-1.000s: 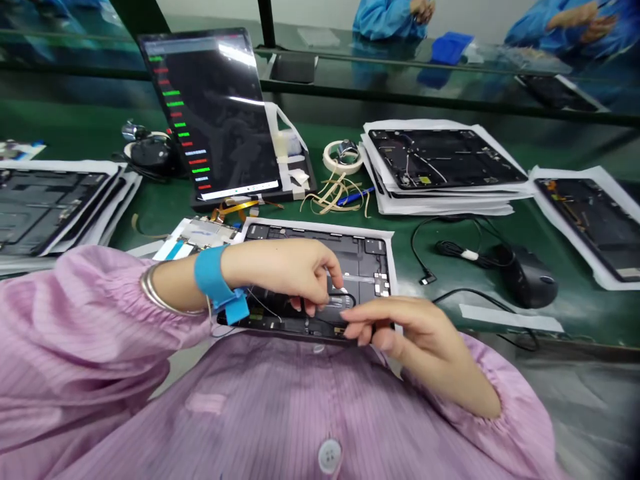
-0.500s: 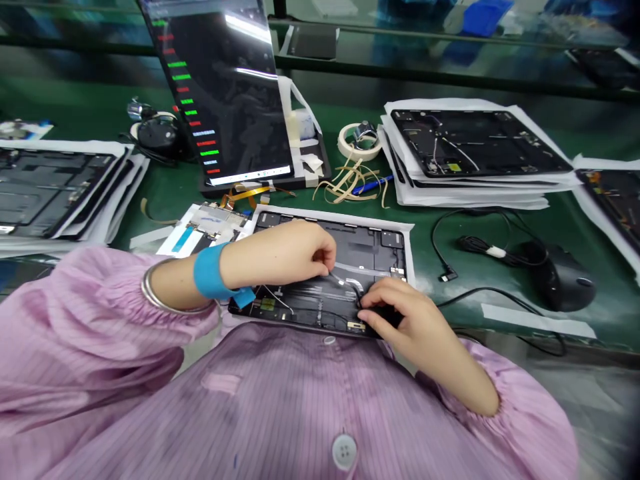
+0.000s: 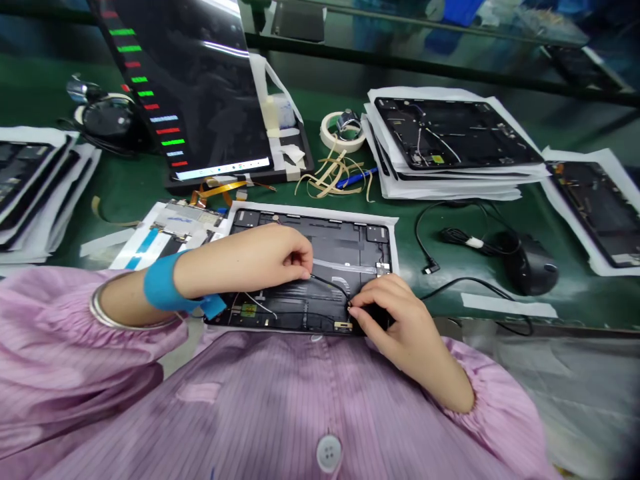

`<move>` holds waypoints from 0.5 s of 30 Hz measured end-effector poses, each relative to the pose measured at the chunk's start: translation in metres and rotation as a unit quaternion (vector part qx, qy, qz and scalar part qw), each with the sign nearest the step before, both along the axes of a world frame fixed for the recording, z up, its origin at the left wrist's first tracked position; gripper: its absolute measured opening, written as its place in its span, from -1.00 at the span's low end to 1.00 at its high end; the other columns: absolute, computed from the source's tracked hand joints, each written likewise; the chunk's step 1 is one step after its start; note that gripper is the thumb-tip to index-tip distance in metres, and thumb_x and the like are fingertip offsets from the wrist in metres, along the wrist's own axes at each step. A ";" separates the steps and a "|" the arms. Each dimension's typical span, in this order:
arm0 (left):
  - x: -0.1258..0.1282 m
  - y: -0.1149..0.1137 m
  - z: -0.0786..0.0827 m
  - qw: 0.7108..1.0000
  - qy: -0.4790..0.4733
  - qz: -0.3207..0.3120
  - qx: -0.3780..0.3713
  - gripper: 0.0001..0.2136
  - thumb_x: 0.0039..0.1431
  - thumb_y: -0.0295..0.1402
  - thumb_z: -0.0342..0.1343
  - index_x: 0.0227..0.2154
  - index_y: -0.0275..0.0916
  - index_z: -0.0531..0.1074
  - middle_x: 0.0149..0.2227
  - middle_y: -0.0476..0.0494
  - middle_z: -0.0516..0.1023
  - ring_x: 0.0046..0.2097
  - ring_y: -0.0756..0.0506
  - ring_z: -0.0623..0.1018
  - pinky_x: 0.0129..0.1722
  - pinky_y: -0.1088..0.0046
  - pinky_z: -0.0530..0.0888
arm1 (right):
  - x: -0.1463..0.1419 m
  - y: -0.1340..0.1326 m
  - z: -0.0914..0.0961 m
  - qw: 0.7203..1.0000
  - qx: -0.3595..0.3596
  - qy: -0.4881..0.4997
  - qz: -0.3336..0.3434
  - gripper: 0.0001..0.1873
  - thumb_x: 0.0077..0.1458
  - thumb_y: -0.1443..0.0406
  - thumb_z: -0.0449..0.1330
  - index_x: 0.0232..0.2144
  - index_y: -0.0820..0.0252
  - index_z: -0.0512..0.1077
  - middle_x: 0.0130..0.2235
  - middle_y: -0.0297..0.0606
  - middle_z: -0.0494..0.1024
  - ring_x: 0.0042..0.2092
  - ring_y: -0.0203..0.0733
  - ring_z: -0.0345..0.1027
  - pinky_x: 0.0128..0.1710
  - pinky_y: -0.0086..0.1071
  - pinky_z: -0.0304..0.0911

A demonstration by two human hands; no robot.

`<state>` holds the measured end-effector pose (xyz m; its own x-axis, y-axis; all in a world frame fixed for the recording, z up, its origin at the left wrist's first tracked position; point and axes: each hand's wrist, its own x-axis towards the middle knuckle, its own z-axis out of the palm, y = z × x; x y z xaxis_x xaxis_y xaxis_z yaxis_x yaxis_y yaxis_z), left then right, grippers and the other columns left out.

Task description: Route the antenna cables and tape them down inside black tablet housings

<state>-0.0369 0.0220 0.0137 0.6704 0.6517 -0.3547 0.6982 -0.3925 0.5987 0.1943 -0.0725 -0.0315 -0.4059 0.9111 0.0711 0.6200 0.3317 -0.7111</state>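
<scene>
While left hand [image 3: 277,257] pinches black cable [image 3: 330,283], right hand [image 3: 387,310] presses its end

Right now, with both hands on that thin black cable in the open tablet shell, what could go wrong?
1. The left hand and right hand pinch the thin black cable at both ends; pulling apart could strain or kink it.
2. The black open tablet shell lies at the green bench edge, so it might slide off.
3. The blue wrist strap tail could snag on parts inside the shell.
</scene>
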 end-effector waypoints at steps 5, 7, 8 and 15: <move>0.003 -0.004 -0.001 0.999 -0.024 0.023 0.004 -0.85 0.10 -0.35 0.05 -0.37 -0.17 0.52 -0.40 0.03 0.56 -0.40 0.01 0.48 -0.43 0.55 0.31 | 0.002 -0.002 0.000 1.000 0.006 -0.007 -0.008 -0.93 0.14 0.38 0.13 -0.35 0.13 0.40 -0.32 -0.25 0.46 -0.21 -0.15 0.28 -0.18 -0.21 0.20; 0.004 -0.004 -0.003 0.999 -0.035 0.027 0.023 -0.85 0.11 -0.32 0.05 -0.37 -0.18 0.52 -0.41 0.02 0.55 -0.41 0.00 0.47 -0.43 0.54 0.31 | 0.004 -0.002 -0.001 1.000 0.021 -0.007 -0.014 -0.92 0.13 0.38 0.14 -0.30 0.12 0.41 -0.30 -0.24 0.46 -0.19 -0.14 0.28 -0.16 -0.19 0.21; 0.004 -0.004 -0.004 0.998 -0.040 0.027 0.032 -0.85 0.11 -0.32 0.06 -0.37 -0.18 0.52 -0.42 0.02 0.55 -0.41 0.01 0.47 -0.43 0.53 0.30 | 0.005 -0.003 -0.001 0.999 0.029 -0.007 -0.018 -0.90 0.13 0.38 0.14 -0.28 0.12 0.42 -0.29 -0.24 0.46 -0.18 -0.13 0.28 -0.15 -0.19 0.21; 0.005 -0.004 -0.010 0.996 -0.054 0.036 0.055 -0.84 0.11 -0.32 0.06 -0.34 -0.19 0.53 -0.45 0.01 0.54 -0.45 0.01 0.45 -0.44 0.52 0.30 | 0.006 -0.002 0.000 0.999 0.021 -0.006 -0.027 -0.93 0.14 0.36 0.13 -0.32 0.12 0.41 -0.31 -0.25 0.47 -0.20 -0.13 0.29 -0.16 -0.18 0.20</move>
